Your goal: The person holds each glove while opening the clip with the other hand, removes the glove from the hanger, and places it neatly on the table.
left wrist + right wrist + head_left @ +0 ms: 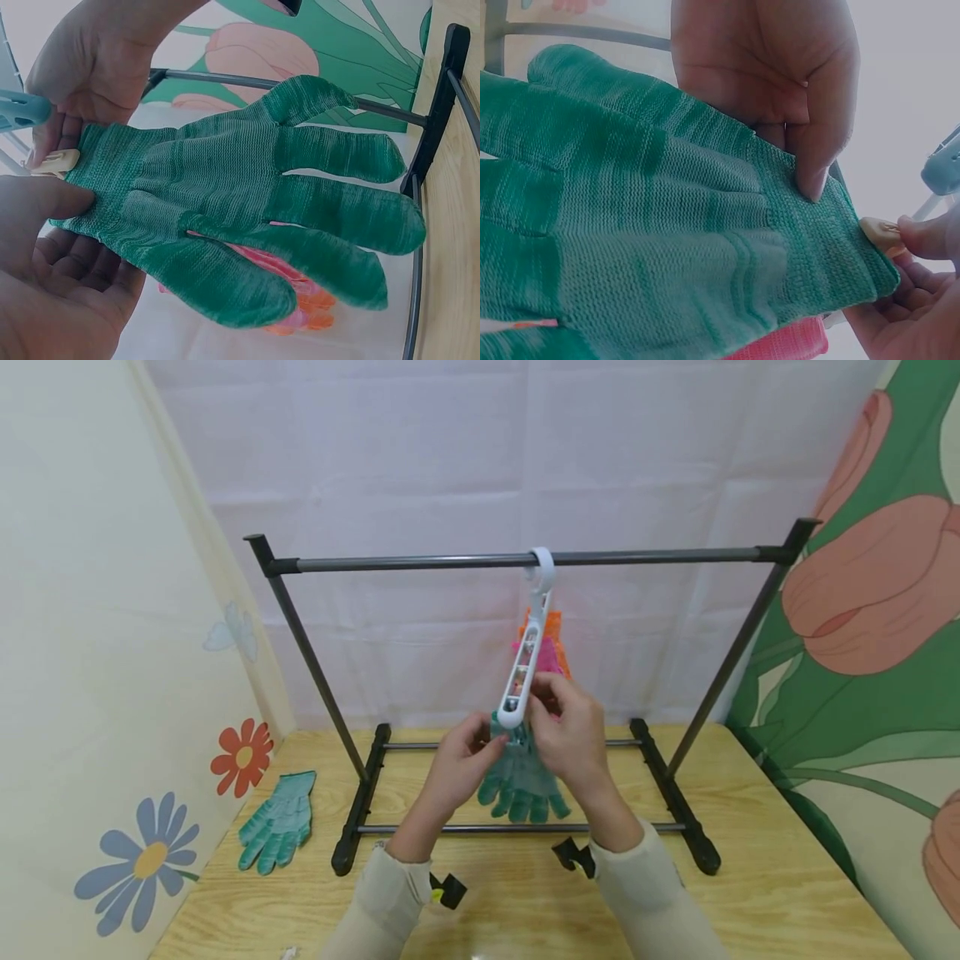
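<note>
A green knit glove (525, 781) hangs fingers-down beneath the near end of a white multi-slot hanger (512, 717). My left hand (463, 758) pinches the glove's cuff between thumb and fingers, the thumb (817, 169) lying on the knit in the right wrist view. On the other side of the cuff, my right hand (572, 735) pinches a small beige clip (881, 234) at the cuff's edge. Whether the clip's teeth bite the cuff cannot be made out. Behind it, a pink glove (550, 653) and an orange glove (555, 625) hang from the same hanger.
The hanger's hook sits over the crossbar (420, 562) of a black-footed rack standing on the wood-grain table (510, 910). Another green glove (279, 822) lies at the left. Two black objects (450, 891) are near my forearms. A patterned curtain (862, 652) borders the right.
</note>
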